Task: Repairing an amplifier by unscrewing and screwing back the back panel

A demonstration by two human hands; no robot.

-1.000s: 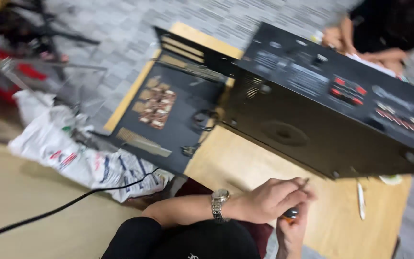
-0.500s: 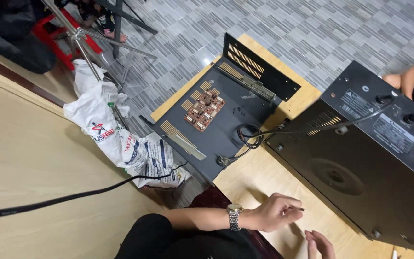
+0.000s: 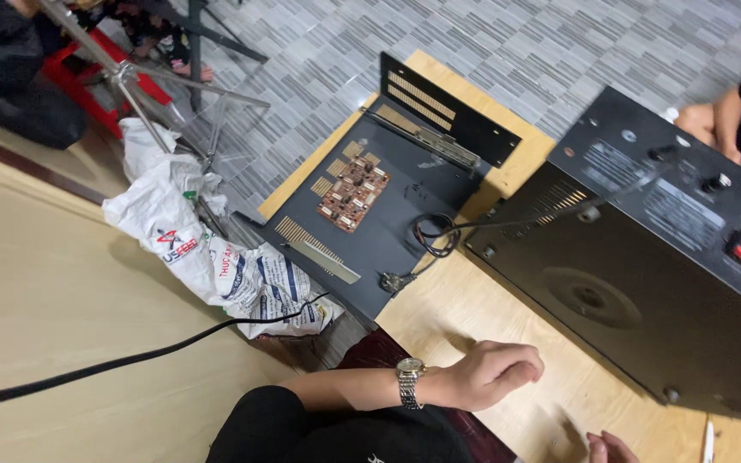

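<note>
My left hand (image 3: 490, 374), with a metal wristwatch, rests curled in a loose fist on the wooden table (image 3: 460, 309); nothing shows inside it. Just right of it lies a large black amplifier case (image 3: 645, 283) on its side, a cable (image 3: 439, 236) running from it. Only the fingertips of my right hand (image 3: 609, 447) show at the bottom edge; whether they hold anything is hidden. A flat dark cover panel (image 3: 388, 240) with a small brown circuit board (image 3: 353, 192) lies farther off on the table's left part.
Another person's hand (image 3: 705, 120) touches the case's far corner. A white printed plastic bag (image 3: 216, 257) and a black cable (image 3: 130, 364) lie on the floor at left. Tripod legs (image 3: 139, 86) and a red stool stand beyond. A white pen (image 3: 708, 437) lies bottom right.
The view has swung left and down. My right hand, which held a small tool under my left hand a second ago, has dropped to the frame's bottom edge. My left hand stays curled on the table.
</note>
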